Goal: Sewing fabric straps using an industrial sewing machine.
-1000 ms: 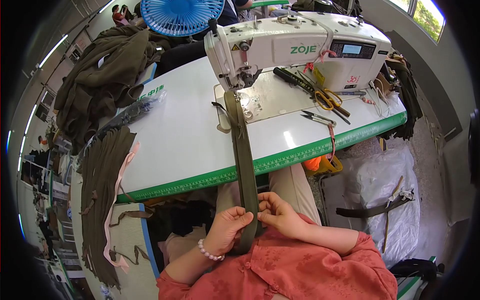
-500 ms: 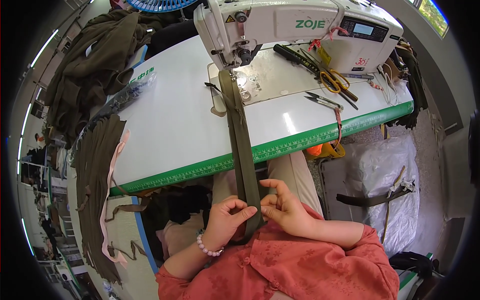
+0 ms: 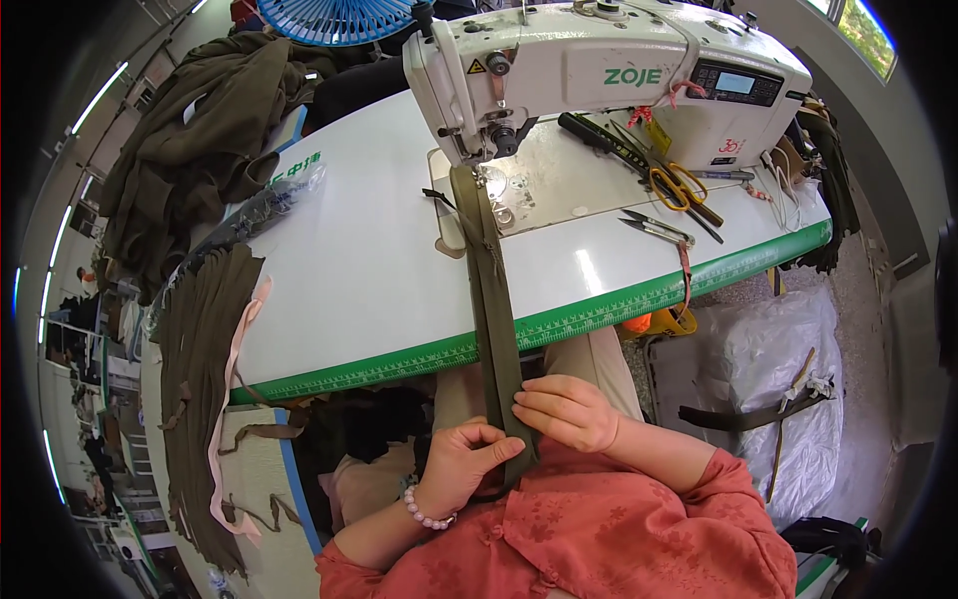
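A long olive-green fabric strip (image 3: 498,329), with a lengthwise line where its layers meet, runs from under the head of the white sewing machine (image 3: 639,75) over the table's front edge to my lap. My left hand (image 3: 469,464) pinches its near end between thumb and fingers; a bead bracelet is on that wrist. Along the strip's right edge lies my right hand (image 3: 569,411), its fingers together over the fabric and its thumb hidden. Beside the strip, close to the needle area, a thin dark piece (image 3: 436,195) sticks out to the left.
On the white table (image 3: 369,240) lie yellow-handled scissors (image 3: 679,187) and thread snips (image 3: 657,230), right of the machine's needle plate. A stack of olive strips (image 3: 205,389) hangs over the left edge, near piled dark cloth (image 3: 190,140). Wrapped plastic bundles (image 3: 788,389) stand at right.
My right hand has gone from a raised pinch near the strip's end to fingers laid along its right edge, slightly higher up. My left hand keeps its pinch. The whole view has shifted slightly.
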A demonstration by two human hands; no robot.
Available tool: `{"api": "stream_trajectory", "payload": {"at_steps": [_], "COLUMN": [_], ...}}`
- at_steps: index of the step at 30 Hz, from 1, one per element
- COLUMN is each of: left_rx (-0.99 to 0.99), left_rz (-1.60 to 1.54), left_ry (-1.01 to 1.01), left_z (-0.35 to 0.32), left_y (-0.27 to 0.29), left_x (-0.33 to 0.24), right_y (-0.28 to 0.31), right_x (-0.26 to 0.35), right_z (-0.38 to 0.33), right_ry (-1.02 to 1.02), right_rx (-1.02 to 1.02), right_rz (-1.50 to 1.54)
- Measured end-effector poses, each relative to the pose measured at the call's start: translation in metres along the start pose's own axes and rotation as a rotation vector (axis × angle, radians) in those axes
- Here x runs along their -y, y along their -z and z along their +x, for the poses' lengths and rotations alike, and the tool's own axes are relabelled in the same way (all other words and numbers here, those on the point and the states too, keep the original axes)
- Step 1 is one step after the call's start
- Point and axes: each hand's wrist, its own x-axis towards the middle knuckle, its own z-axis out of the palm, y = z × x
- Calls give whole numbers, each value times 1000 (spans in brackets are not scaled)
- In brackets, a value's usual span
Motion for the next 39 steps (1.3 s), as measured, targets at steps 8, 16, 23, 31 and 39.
{"api": "stream_trajectory", "payload": {"at_steps": [8,16,23,31,39], "left_rx": [54,-234,29,8,29], "left_rz": [-1,1083,1353,1382,1278], "left_ry": [400,-962,-1152,-1215,-1212], "left_z": [10,106,163,178,195], "left_y": [8,35,52,50,55], "left_x": [-18,-72,-90,-88,-92], "right_y": [5,13,31,34,20], "right_x": [-14,-18,-11,-26,-36], "right_z": [2,17,31,26,26], "right_ry": [38,-49,-84,-127,-147], "right_rx": [39,147,149,203,276], "right_rz": [52,168,198,202,270]}}
